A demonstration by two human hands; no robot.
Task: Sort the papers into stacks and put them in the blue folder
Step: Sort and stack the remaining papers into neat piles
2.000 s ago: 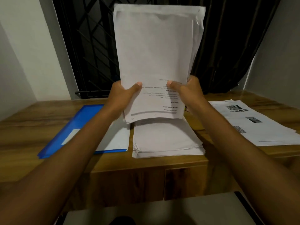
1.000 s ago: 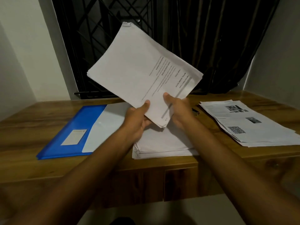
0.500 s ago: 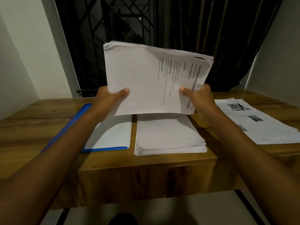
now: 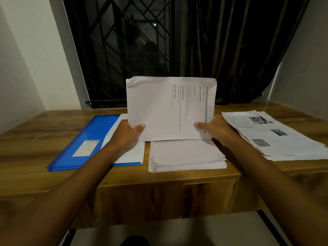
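Sheets are being held as one sheaf (image 4: pixel 165 110) on edge at the centre of the frame, with the long axis running left to right. Whether the lower edge is touching the stack (image 4: pixel 186 155) beneath cannot be told. The lower left corner is being gripped by the left hand (image 4: pixel 126 134) and the lower right corner by the right hand (image 4: pixel 214 130), thumbs on the near face. The folder (image 4: pixel 92 135) is lying open at centre left, just beside the stack. The left hand is being judged nearer, so a leftward carry is probably being called for.
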